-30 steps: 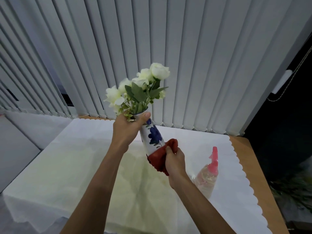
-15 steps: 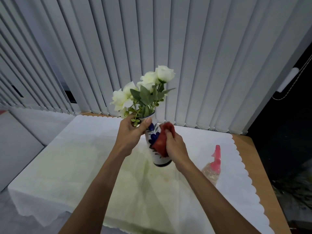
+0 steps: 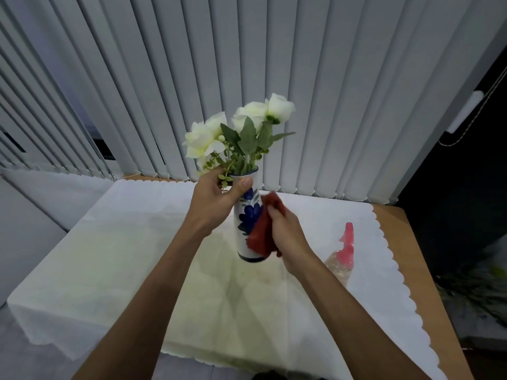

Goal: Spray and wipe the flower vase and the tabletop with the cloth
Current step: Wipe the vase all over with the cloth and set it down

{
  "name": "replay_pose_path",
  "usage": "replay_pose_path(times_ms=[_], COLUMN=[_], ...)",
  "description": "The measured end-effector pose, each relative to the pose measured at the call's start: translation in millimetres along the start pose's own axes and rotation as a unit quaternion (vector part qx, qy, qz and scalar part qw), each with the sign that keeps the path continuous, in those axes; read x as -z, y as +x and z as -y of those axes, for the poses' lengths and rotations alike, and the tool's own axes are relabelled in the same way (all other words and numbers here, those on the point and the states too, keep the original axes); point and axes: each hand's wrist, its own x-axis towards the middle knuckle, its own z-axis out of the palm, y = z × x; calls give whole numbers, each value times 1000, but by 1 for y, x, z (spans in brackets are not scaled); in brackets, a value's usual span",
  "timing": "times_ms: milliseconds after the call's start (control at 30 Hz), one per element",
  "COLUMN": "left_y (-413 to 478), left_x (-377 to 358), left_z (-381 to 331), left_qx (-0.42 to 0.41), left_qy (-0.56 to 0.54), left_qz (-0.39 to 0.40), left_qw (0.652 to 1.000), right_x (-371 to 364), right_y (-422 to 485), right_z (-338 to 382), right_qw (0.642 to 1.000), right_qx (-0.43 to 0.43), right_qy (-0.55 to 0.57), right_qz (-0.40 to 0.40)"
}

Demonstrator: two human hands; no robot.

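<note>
A white vase [image 3: 245,215] with blue painted flowers holds white roses [image 3: 238,127] and green leaves. It stands upright near the middle of the table. My left hand [image 3: 214,201] grips its neck just under the rim. My right hand [image 3: 288,237] presses a red cloth [image 3: 262,231] against the vase's right side, from the neck down towards the blue-ringed base. A clear spray bottle [image 3: 341,260] with a pink trigger head stands to the right of my right hand, apart from it.
A white scalloped tablecloth [image 3: 109,256] covers the wooden table [image 3: 406,242], whose bare wood shows along the right edge. Grey vertical blinds [image 3: 274,64] hang right behind the table. Dark foliage lies on the floor at the right.
The vase has gone from tilted to upright. My right hand moved the red cloth up from the base onto the vase's right side. My left hand kept its hold on the neck.
</note>
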Motion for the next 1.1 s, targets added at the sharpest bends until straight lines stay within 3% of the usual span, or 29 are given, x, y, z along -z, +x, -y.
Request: replay_pose_path(times_ms=[100,200,267,367,533,733,833,1000,1100], left_y=[-5,-1,3,6,-3,-7,-7,-10,-5], left_x=[-10,-13,-12,-11,-26,-36,-35,-37,-30], left_z=[-1,-9,-16,-23,-23,-23,-16,-3,-2], left_qx=[-26,-38,-42,-24,0,48,63,83,84], left_qy=[22,24,14,-3,-5,60,55,57,-37], left_qz=[8,-3,-8,-9,-49,-146,-130,-96,-67], left_qw=[999,999,999,1000,999,986,988,990,994], right_x=[1,5,8,12,9,7,8,3,5], right_y=[4,6,6,2,6,4,0,-5,-1], right_z=[27,14,-13,-38,-33,-27,-16,27,20], right_qw=[997,997,998,968,934,968,987,993,995], right_qx=[53,43,-14,-164,-145,-99,-72,56,77], right_qy=[59,54,40,184,324,217,122,102,64], right_qz=[21,-17,-43,-42,-26,-73,-76,3,11])
